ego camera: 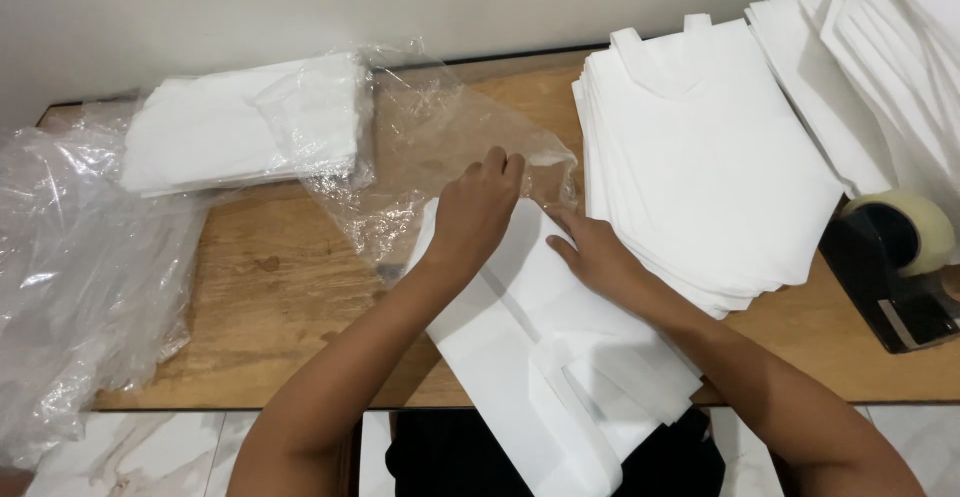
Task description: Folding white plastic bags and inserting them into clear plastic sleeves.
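Nearest the lens: forearms, reaching from the bottom edge up over a folded white bag lying across the counter edge, near end hanging off toward the lap. Long axis running from lower right up to upper left, far end tucked at the mouth of a clear sleeve. Left hand on that far end, fingers curled, seemingly pinching bag edge and film together; exact grip hidden by knuckles. Right hand flat and open, pressing the bag's right side, holding nothing. Left hand nearer the sleeve mouth. Beside the right hand, a stack of white bags. Tape dispenser cut off at right. Packed bundle and loose plastic at left, contents blurred.
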